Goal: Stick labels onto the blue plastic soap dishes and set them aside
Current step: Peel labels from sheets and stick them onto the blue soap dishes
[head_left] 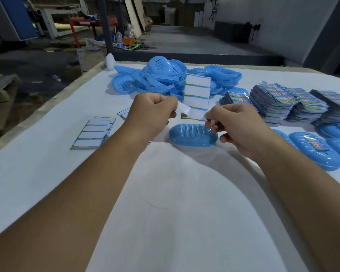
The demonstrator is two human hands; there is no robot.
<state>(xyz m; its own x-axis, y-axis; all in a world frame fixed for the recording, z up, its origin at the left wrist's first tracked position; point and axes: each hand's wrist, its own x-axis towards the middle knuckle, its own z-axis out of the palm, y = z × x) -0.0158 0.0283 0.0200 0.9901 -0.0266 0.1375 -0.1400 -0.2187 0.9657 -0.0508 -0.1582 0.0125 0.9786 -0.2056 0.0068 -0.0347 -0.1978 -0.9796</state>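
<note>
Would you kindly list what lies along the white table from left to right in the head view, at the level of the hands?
Flat stack of used label backing sheets → left hand → unlabelled blue plastic soap dish → right hand → labelled blue soap dishes set aside.

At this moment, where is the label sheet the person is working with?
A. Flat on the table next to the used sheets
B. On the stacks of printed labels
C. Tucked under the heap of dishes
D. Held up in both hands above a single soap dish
D: the left hand and right hand both pinch the label sheet in the air, right above one unlabeled soap dish.
</note>
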